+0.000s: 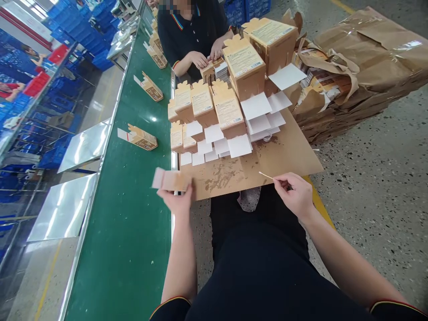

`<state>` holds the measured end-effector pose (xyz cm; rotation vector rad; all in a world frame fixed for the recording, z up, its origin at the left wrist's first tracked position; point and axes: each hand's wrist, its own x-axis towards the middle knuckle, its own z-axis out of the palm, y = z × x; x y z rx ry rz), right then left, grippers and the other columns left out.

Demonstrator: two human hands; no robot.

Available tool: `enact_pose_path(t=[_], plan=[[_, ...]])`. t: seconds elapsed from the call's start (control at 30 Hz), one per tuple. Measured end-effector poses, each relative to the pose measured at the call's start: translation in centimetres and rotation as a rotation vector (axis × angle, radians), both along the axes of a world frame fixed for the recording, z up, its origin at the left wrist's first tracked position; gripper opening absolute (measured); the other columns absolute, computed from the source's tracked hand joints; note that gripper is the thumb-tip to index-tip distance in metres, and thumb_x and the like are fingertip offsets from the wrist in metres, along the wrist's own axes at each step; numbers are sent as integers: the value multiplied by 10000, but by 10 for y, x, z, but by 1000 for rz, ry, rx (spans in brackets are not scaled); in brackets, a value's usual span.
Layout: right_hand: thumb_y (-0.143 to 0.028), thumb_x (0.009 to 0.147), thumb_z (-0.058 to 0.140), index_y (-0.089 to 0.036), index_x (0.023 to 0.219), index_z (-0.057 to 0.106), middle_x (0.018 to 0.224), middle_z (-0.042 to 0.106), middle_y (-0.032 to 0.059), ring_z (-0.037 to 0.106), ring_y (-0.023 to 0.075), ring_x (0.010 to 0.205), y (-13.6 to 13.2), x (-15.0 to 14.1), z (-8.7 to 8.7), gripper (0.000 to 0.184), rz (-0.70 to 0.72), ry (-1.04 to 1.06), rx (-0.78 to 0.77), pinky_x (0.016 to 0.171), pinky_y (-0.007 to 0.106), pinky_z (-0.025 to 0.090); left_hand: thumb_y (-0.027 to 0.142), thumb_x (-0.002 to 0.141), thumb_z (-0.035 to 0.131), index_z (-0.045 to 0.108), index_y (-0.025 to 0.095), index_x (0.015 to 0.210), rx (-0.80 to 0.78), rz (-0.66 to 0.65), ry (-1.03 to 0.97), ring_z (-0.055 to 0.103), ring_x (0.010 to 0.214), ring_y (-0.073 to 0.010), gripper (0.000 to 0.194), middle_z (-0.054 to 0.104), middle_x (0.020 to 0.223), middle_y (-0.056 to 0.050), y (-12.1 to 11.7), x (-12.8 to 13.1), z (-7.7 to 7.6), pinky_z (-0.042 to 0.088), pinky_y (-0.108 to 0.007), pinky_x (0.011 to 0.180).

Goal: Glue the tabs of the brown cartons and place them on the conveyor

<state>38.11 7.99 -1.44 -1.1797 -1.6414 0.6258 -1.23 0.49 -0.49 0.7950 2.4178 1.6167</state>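
Head view: left hand [177, 201] grips a motion-blurred carton [174, 180] at the green belt's [133, 223] edge, pale flap to the left; right hand [296, 195] pinches a thin pale-tipped stick [266, 175] by the cardboard sheet's [284, 156] near edge, apart from the carton. Stacked cartons [229, 111] just ahead. Step looks like single-carton handling, stick ready; next move probably calls for steady left grip, light right pinch
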Motion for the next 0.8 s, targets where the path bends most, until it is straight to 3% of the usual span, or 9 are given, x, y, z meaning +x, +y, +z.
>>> enact_pose_path(t=[0.13,0.27,0.4,0.53,0.6,0.67,0.73,0.8], plan=[[-372,1064,743,-274,863,786,791,779,52,698,204,645,5,3,-1,227,-37,-14,-17,622,358,643,344,614,1049,325,332,1231,84,293,92,715,1447,-384,951,604,1535,-156,-44,-79,6,646,-671,1207],[-354,1058,737,-274,856,788,786,773,43,694,198,643,13,-2,-2,223,-17,-11,4,618,348,632,339,617,1066,328,333,1183,-8,394,74,719,1426,-383,930,625,1427,-91,-69,-122,0,615,-699,1239],[-365,1069,742,-273,856,789,784,771,44,697,203,643,19,-1,0,237,4,-10,17,617,353,633,303,607,1063,323,325,1269,-18,396,-21,621,1545,-380,994,581,1479,-126,-78,-117,-6,500,-654,1346],[-407,1056,773,-269,865,813,791,790,58,714,225,629,19,18,-1,240,-58,-19,18,616,386,647,345,704,963,343,320,1321,46,515,254,521,1597,-412,875,489,1525,-159,-84,-86,-1,404,-675,1395],[-418,1032,789,-274,852,829,768,791,61,714,237,606,17,29,-3,234,-101,-37,23,605,402,650,365,777,884,396,314,1264,140,416,418,590,1493,-395,692,511,1453,-135,-68,-69,9,456,-672,1350],[-429,1013,794,-285,832,835,735,784,57,702,242,576,15,36,-4,235,-130,-56,17,580,409,636,389,842,825,449,307,1229,255,198,422,652,1391,-352,545,555,1365,-103,-31,-54,27,527,-628,1285],[-439,1003,794,-290,821,836,722,783,55,694,242,561,15,38,-3,239,-144,-60,13,572,413,629,438,916,783,515,296,1260,356,-11,263,685,1348,-309,458,611,1311,-85,27,-45,52,554,-558,1253],[-443,1000,796,-285,817,835,730,791,61,696,241,565,14,35,1,245,-150,-54,20,580,409,632,521,999,731,596,275,1288,388,-137,18,711,1326,-284,402,662,1302,-93,97,-42,82,572,-490,1215]])
